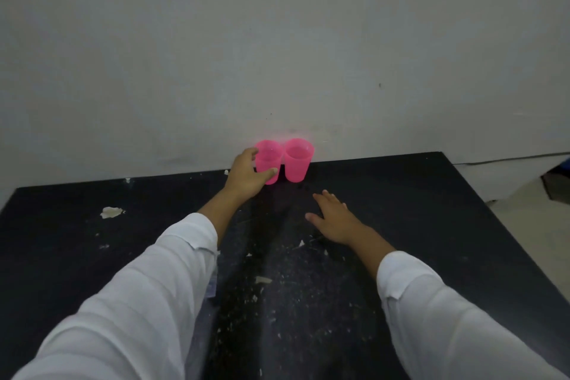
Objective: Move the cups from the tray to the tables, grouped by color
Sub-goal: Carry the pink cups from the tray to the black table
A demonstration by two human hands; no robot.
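Two translucent pink cups stand upright side by side at the far edge of a black table (401,225), against the wall. My left hand (246,174) wraps the left pink cup (270,157), thumb across its front and fingers behind it. The right pink cup (297,160) stands free, touching or almost touching the left one. My right hand (334,216) hovers flat over the table, fingers spread, holding nothing, a short way in front of the cups. No tray is in view.
A grey wall (277,55) rises directly behind the cups. The black tabletop is scuffed, with white flecks and a chipped patch (111,212) at the left. The table's right edge drops to a pale floor (530,225).
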